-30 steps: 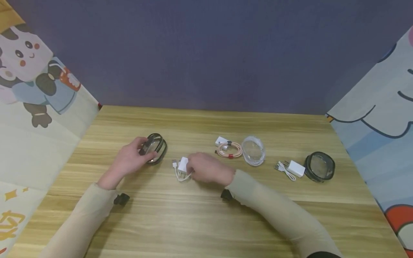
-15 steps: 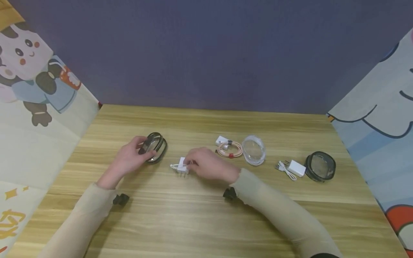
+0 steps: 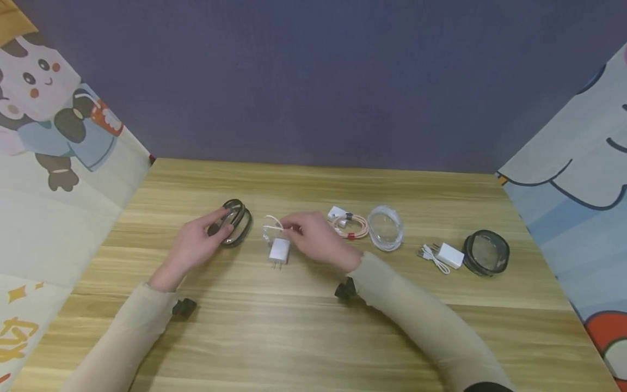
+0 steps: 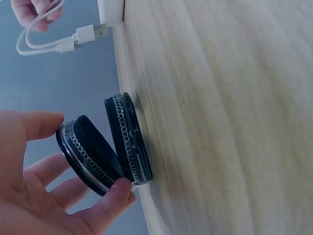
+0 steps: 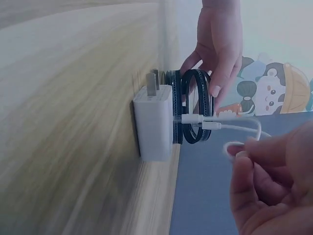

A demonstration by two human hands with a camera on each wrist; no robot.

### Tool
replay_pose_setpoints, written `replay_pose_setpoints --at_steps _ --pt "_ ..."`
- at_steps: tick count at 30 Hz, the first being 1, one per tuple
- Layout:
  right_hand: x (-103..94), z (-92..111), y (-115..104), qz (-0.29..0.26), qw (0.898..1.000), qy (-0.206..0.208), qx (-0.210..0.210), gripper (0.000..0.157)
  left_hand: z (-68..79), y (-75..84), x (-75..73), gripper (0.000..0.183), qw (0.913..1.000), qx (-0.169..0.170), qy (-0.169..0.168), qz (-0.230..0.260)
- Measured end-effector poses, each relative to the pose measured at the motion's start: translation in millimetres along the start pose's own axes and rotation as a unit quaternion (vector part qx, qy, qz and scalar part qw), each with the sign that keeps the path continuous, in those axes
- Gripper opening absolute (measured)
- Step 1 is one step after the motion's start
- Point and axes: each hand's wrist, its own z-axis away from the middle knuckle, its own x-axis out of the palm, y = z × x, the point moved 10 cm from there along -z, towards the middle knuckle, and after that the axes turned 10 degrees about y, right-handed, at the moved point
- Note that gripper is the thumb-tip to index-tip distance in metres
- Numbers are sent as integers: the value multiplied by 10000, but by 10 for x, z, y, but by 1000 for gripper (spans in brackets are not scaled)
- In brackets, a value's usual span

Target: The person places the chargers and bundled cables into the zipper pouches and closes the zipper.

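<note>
My left hand (image 3: 188, 245) grips the raised lid (image 4: 87, 155) of a small round case with black zipped edges and see-through faces. The case's lower half (image 4: 126, 139) stays on the table, the lid tilted open above it. Between thumb and finger, my right hand (image 3: 315, 238) pinches a white USB cable (image 3: 272, 227), looped and lifted off the table. Its two plug ends (image 5: 192, 118) point toward the case. Just below that hand, a white charger plug (image 3: 279, 251) lies on the table, its metal prongs (image 5: 152, 84) showing.
Right of centre lie a pink coiled cable (image 3: 350, 227), a white charger (image 3: 337, 213) and a clear round case (image 3: 385, 227). Farther right are a white cable (image 3: 435, 259), another charger (image 3: 450, 256) and a black-edged round case (image 3: 486, 252). A dark panel (image 3: 323, 87) rises behind the table.
My right hand has moved up and away from the charger, lifting the white cable with it. The charger lies uncovered on the table. My left hand has tipped the case lid slightly.
</note>
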Motion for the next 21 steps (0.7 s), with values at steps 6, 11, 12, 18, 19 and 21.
replay_pose_setpoints --at_steps 6,11,12,18,19,21 --pt "46 -79 17 -254 9995 78 189 22 20 34 4 49 9998 97 -9 146" --pt "133 -115 49 -351 9987 -51 358 21 37 50 17 50 9997 167 -56 147" --pt "147 -118 57 -374 9985 -77 396 21 39 54 18 50 9997 190 -58 151" --pt "179 -164 107 -524 9970 -11 564 21 43 45 23 50 9996 230 -43 170" --pt "179 -177 112 -549 9968 25 576 21 43 40 22 50 9996 230 -30 171" --pt "182 -201 114 -550 9968 71 583 21 45 35 18 50 9996 241 -2 167"
